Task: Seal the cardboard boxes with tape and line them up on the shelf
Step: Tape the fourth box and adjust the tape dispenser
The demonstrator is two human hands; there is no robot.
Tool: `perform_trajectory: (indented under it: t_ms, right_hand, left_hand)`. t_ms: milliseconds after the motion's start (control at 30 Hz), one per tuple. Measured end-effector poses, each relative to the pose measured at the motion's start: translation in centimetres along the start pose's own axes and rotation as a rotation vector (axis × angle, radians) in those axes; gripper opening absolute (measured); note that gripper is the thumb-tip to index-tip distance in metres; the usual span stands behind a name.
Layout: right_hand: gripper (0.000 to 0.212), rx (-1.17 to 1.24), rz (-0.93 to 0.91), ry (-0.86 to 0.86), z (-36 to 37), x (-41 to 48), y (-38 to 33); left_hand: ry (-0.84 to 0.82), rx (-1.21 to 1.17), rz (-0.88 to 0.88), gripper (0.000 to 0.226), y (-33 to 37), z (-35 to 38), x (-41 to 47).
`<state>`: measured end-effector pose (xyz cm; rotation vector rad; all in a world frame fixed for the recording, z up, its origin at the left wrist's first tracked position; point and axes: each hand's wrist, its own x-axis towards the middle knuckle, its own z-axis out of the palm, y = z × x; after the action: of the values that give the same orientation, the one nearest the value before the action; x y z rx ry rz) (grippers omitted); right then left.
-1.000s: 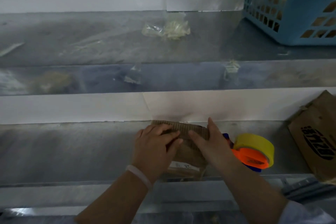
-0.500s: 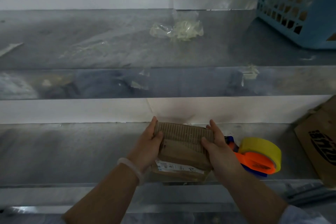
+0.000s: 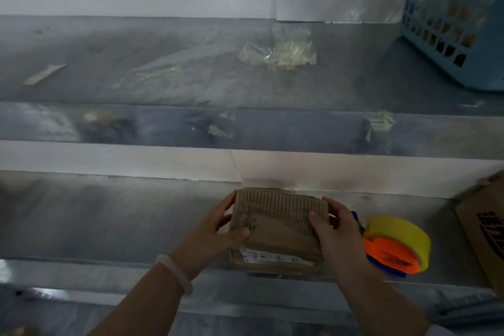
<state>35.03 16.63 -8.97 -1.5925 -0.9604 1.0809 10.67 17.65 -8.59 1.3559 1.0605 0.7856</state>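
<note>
Brown cardboard box point(image 3: 278, 229), matt, its top stripped to rough corrugated ribs, with a smooth white paper label point(image 3: 267, 256). The shelf point(image 3: 109, 215) is grey metal with a dull, scuffed sheen. Glossy yellow tape roll point(image 3: 401, 229) on an orange plastic dispenser point(image 3: 387, 254). Blue plastic basket point(image 3: 447, 22), crinkled shiny clear film point(image 3: 278, 52).

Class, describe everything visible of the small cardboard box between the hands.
The small cardboard box is brown and worn, its top partly bare corrugated ridges, a white printed label near its front edge. It lies level at the front of the lower metal shelf. The left hand and right hand grip its opposite sides.
</note>
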Motion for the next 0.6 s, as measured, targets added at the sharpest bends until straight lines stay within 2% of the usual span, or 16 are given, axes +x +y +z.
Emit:
perform_trajectory:
  t_ms: [133, 267, 367, 500, 600]
  right_hand:
    - [0.043, 0.006, -0.003, -0.038, -0.4, -0.1, -0.7]
    - [0.028, -0.015, -0.004, -0.098, -0.9, 0.0, -1.2]
    - [0.031, -0.032, 0.002, -0.148, -1.3, -0.1, -1.2]
    - [0.038, -0.052, -0.014, -0.219, -2.0, -0.1, -0.7]
    - [0.033, -0.076, -0.049, -0.318, -2.4, -0.3, -0.8]
  left_hand:
    - [0.174, 0.032, -0.006, 0.069, 0.3, 1.0, -1.0]
    - [0.378, -0.066, -0.031, 0.05, -0.2, 2.7, -2.3]
    - [0.454, -0.077, -0.067, 0.036, -0.3, 3.7, -2.8]
    - [0.558, -0.058, -0.179, 0.04, 0.2, 4.3, -2.4]
    - [0.608, -0.006, -0.224, 0.035, 0.5, 4.6, -2.1]
